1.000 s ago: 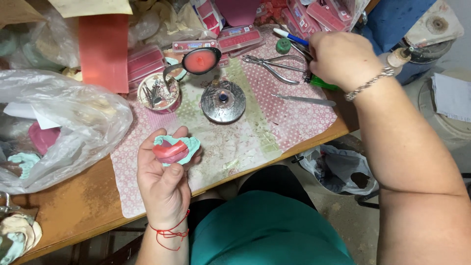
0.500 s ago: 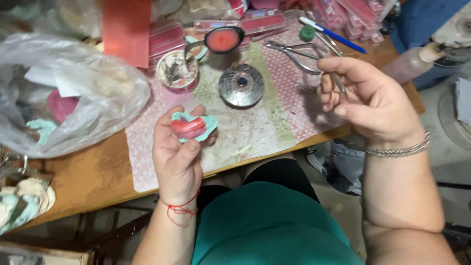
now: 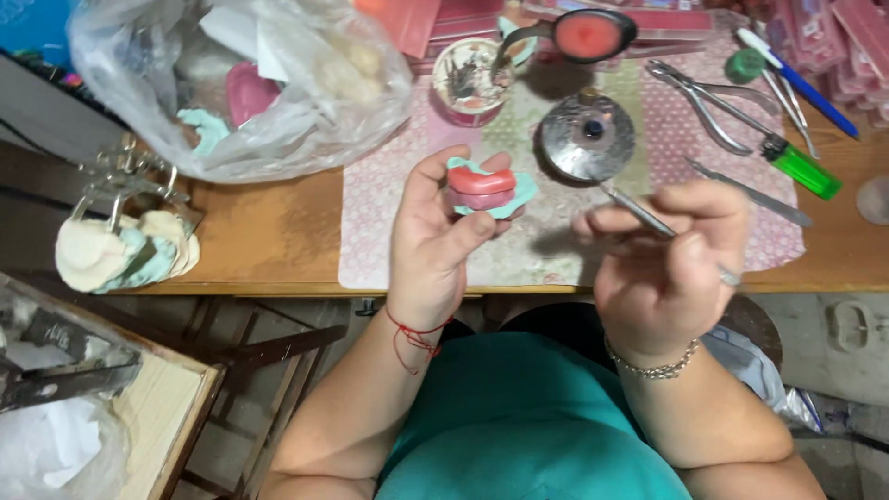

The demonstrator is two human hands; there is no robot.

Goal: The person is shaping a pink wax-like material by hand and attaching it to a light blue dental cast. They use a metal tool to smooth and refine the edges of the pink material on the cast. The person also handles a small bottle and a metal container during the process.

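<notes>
Wax rim on its teal cast sits clamped in your left grip; your right grip pinches a metal tool beside it, above the counter.

The single head-worn camera looked steeply down from close above the person's lap, facing forward over the left hand and right hand toward the wooden table.

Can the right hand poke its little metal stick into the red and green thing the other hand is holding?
Probably yes. The right hand holds the thin metal tool, and its tip points toward the red and green piece held up in the left hand. Nothing lies between them.
</notes>
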